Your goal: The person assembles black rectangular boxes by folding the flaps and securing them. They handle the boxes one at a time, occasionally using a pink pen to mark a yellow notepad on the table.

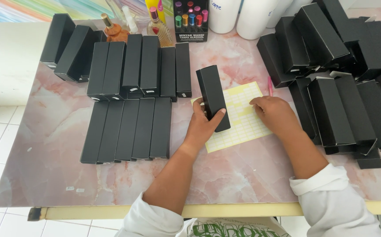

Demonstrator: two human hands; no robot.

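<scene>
On the pink marbled desk (59, 145), just in front of you, your left hand (201, 127) is clasped round the lower end of a tall black box (212, 94), thumb on its near face and fingers wrapped behind, so the box stands tilted above the yellow sticker sheet (243, 125). Your right hand (273, 110) lies on that sheet with fingertips curled down onto the small labels; whether it has pinched one free you cannot tell from this view.

The box looks like thin matt card: light, stiff along its long edges but easy to dent across the broad faces. Grip it by the narrow sides near one end, as you do now, and press gently. Its surface seems dull rather than slick, so it should not slide in your fingers.

Finished-looking boxes lie in two neat rows (131, 107) to your left; a loose heap of black boxes (339, 79) sits to your right, several with end flaps open. Small perfume bottles (113, 30) stand at the far edge.
</scene>
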